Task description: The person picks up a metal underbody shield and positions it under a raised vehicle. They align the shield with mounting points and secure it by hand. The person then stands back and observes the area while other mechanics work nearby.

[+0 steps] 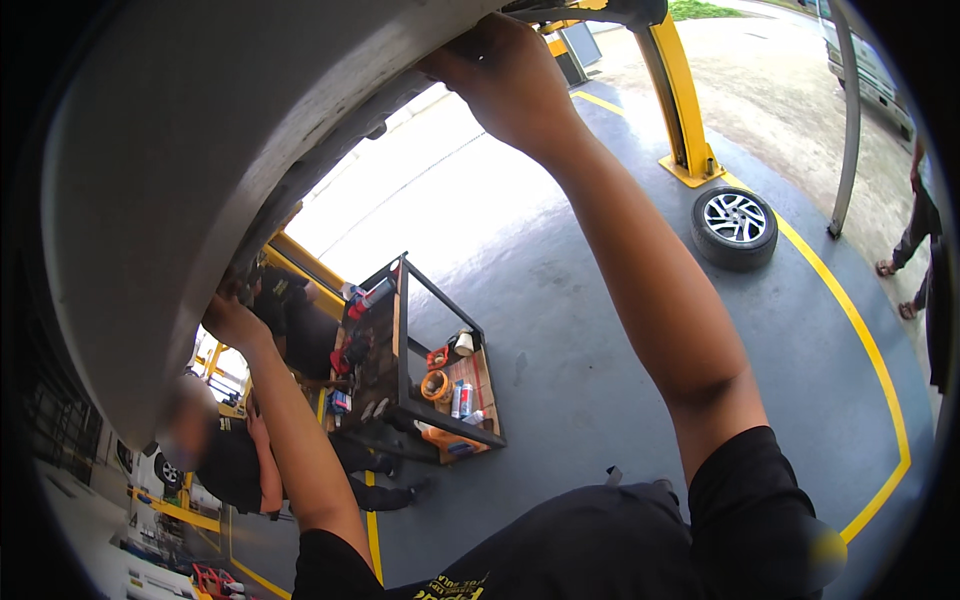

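The car panel (160, 210) is hanging above you, leftward. The cart (401, 320) is standing near, probably keeping supplies (466, 400) reachable; the wheel (736, 228) is lying flat, likely against rolling. Your right hand (515, 85) and left hand (236, 322) are resting at the panel's edge, partly hidden; I cannot tell their grip.

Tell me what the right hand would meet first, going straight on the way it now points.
Most likely the pale panel: the right hand points up and left at its edge and seems to touch it, though shadow hides the fingertips and depth is unclear.
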The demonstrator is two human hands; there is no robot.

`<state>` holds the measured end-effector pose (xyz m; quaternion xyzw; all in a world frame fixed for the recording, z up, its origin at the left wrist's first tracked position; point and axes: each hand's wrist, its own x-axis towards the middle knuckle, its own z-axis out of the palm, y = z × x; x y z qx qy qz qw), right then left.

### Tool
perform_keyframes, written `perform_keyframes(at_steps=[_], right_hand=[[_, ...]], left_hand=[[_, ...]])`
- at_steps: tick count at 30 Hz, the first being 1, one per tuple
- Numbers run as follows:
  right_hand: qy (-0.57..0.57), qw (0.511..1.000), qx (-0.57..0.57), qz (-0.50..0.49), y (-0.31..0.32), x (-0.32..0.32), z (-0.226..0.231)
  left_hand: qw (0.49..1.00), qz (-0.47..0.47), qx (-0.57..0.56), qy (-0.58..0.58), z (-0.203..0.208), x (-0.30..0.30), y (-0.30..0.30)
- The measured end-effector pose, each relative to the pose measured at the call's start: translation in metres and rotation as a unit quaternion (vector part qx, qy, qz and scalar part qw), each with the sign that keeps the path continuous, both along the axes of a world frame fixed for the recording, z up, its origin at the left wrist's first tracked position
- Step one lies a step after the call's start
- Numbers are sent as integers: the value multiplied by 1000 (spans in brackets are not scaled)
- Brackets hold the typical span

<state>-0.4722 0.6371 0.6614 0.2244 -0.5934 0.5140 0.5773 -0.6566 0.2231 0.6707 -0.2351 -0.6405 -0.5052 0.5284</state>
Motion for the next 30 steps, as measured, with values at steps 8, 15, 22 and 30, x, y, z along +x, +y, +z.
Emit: perform_keyframes(at_steps=[8,15,22,30], right_hand=[[-135,983,17,-119,11,-18,-41],[-295,955,-18,4,-2,-34,-135],[-347,938,16,8,13,-30,-156],[-333,935,117,-37,-10,-32,-122]], left_hand=[[992,-97,69,-32,-1,0,-9],[999,-35,-37,-14,-1,-2,-15],[989,-85,102,-61,7,20,20],[944,-271,137,-127,2,11,5]])
